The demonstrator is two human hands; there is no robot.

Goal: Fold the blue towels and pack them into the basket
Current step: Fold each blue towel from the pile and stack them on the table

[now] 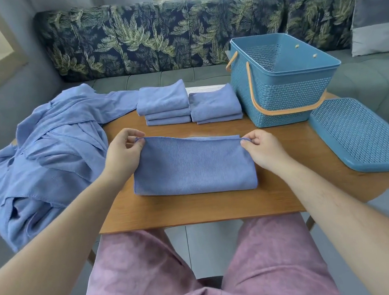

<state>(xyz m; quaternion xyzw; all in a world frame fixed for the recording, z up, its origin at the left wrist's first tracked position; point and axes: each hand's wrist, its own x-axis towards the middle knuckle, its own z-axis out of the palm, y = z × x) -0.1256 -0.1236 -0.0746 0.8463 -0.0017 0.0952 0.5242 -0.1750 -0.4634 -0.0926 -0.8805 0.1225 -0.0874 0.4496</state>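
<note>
One loose heap of blue towels [49, 150] drapes over the left edge of the wooden table [196, 208]; just right of it, the left hand [122, 153] pinches the far left corner of a half-folded towel [193, 169] lying flat mid-table. Two piles of folded towels, the left stack [162, 101] and the right stack [215, 104], sit side by side behind it, while the right hand [263, 148] pinches the far right corner. One blue basket [287, 91] with orange handles stands far right, its lid [363, 134] flat just beside it.
</note>
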